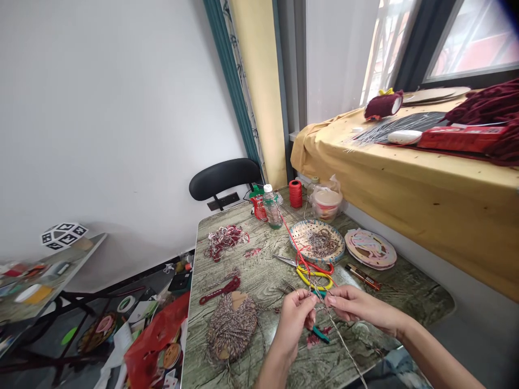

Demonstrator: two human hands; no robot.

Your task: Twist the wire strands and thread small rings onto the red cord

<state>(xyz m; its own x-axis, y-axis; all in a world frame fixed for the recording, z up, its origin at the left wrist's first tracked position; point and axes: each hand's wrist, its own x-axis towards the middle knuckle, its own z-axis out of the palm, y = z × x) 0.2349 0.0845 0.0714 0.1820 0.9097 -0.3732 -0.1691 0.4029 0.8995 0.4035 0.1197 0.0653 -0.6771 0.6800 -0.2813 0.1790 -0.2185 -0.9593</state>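
Watching the head view remotely, I get both bare hands at the near side of a green-grey, wood-patterned table [279,346], close together. Left hand [298,313]: thumb and fingertips pinched on a thin, mottled grey-and-white yarn cord [344,347]. Right hand [351,303]: thumb and forefinger also pinched, on the strands just beside it; which strand sits in which pinch, I can't tell. Cord's location: it passes between the hands and slants down past the table's near edge, out of frame. A thin red thread [288,224] runs from near a clear plastic bottle with a white cap [273,209] toward the hands.

Just beyond the fingers I have scissors with yellow loop handles [310,277], with red loop handles [324,268] next to them. A teal-handled tool [320,334] lies below the hands, partly hidden. Left of the hands: a flat bundle of mottled brown-grey yarn [232,328] wound on cardboard, with a dark red braided strip [221,290] just above it. Farther back: a red-and-white yarn tangle [226,241], a round cream plate with a blue-marked rim [297,231] holding brownish yarn scraps [324,243], a pastel pink-and-white disc [371,248], a red thread spool [295,194].
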